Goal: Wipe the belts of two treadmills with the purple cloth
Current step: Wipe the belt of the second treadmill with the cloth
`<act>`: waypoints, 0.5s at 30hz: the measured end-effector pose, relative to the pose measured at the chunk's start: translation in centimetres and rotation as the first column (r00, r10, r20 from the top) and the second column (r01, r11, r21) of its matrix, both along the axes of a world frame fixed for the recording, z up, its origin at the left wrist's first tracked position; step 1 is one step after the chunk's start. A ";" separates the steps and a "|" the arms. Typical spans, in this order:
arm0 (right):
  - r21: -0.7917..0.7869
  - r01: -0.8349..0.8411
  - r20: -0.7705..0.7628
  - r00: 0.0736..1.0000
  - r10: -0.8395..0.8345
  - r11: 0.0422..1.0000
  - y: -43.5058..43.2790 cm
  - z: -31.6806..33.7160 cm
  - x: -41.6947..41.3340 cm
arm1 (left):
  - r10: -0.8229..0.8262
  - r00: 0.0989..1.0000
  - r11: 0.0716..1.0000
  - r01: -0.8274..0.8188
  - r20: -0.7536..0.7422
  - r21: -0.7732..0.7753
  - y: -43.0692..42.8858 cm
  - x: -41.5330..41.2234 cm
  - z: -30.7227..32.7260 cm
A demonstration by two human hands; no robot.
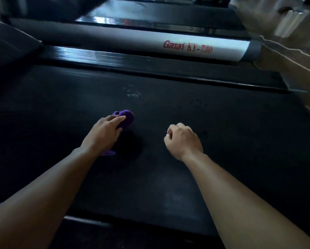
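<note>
A wide black treadmill belt [222, 141] fills the middle of the view. My left hand [103, 133] holds the bunched purple cloth [126, 118] against the belt, with cloth showing past the fingers and a small piece below the wrist. To its right, my right hand [183, 139] hovers over the belt with the fingers curled and nothing in it. A pale smudge [132, 93] marks the belt beyond the cloth. A second treadmill's belt [150, 11] lies further back, partly cut off at the top.
A black side rail [150, 65] borders the belt's far edge. Behind it runs a white and grey side bar [195, 49] with red lettering. A tan floor [294, 69] lies at the right. Another dark rail [89, 220] runs along the near edge.
</note>
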State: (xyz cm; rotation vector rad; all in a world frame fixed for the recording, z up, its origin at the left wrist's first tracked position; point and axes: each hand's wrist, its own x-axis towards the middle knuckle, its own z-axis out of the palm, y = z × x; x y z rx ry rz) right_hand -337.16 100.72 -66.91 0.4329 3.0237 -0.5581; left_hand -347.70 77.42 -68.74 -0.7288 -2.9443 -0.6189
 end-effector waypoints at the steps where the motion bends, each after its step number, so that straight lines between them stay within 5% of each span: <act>1: -0.014 -0.009 -0.009 1.000 0.008 1.000 -0.6 -0.4 -1.0 | 0.026 1.000 1.000 -0.026 -0.005 -0.018 -0.9 -0.8 -0.5; 15: 0.077 0.098 0.026 0.995 -0.101 0.992 0.6 -8.0 -4.3 | 0.281 0.953 0.950 -0.259 0.113 -0.176 -2.1 -5.6 -6.2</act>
